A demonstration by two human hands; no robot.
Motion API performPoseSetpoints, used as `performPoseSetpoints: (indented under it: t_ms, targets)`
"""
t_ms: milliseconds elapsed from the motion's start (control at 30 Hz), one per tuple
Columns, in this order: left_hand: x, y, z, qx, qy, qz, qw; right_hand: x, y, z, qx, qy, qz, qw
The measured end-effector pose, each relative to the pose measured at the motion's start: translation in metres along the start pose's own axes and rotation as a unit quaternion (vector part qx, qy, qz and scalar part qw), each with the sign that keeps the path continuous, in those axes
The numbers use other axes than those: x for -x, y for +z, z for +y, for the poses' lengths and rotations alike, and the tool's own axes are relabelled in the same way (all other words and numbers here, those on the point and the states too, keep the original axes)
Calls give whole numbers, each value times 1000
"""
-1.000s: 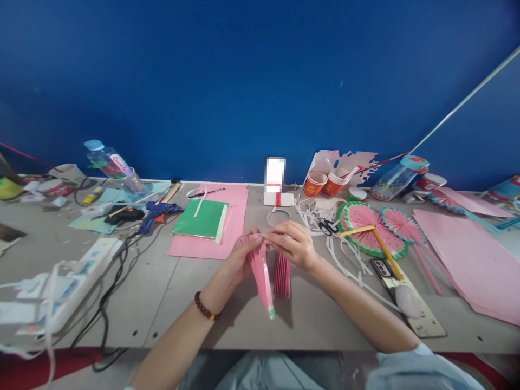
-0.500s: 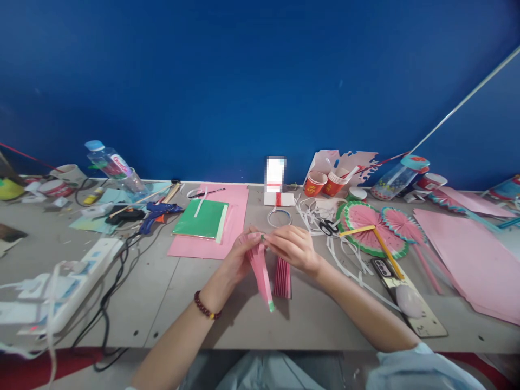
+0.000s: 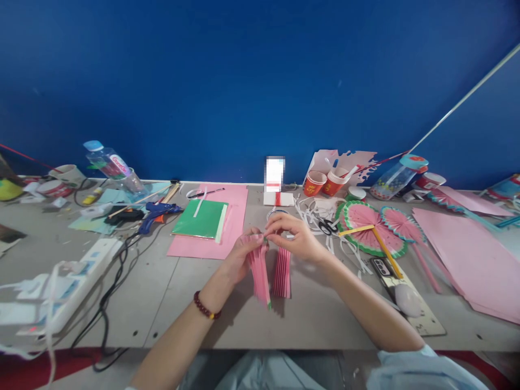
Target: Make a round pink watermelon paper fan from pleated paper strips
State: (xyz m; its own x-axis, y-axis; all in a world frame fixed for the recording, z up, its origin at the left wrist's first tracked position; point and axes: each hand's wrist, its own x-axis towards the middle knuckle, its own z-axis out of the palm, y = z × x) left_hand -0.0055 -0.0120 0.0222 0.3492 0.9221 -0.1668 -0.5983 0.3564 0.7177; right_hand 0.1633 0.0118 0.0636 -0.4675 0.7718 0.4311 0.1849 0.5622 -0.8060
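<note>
Near the table's front middle, my left hand [image 3: 239,255] is closed around the upper part of a pleated pink paper strip [image 3: 259,277], which hangs down to a green-edged lower end. The thumb and forefinger of my right hand [image 3: 296,239] pinch the strip's green top edge, while its other fingers are raised. A second pleated pink paper strip [image 3: 281,277] lies on the table just below my right hand. Behind that hand, a ring-shaped roll [image 3: 277,212] is partly covered. My fingers hide the top of the held strip.
To the left are green paper [image 3: 201,219] on pink sheets [image 3: 235,206], a blue glue gun [image 3: 160,213] and a power strip [image 3: 87,284]. On the right lie scissors [image 3: 326,226], watermelon paper fans [image 3: 357,222], a phone [image 3: 382,266] and stacked pink paper [image 3: 471,265]. Red cups [image 3: 314,184] stand behind.
My right hand has shifted slightly up, its fingers lifting and spreading away from the pinch. The held strip's folds have fanned out a little wider.
</note>
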Motion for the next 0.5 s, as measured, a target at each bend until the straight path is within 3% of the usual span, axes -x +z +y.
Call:
performPoseSetpoints:
  t_ms: [267, 500]
  targets:
    - [-1, 0, -3, -23, -10, -14, 1000, -1, -1, -1, 7, 26, -38, 999]
    - [-2, -1, -7, -38, 21, -33, 999, 2, 16, 8, 17, 59, 25, 998]
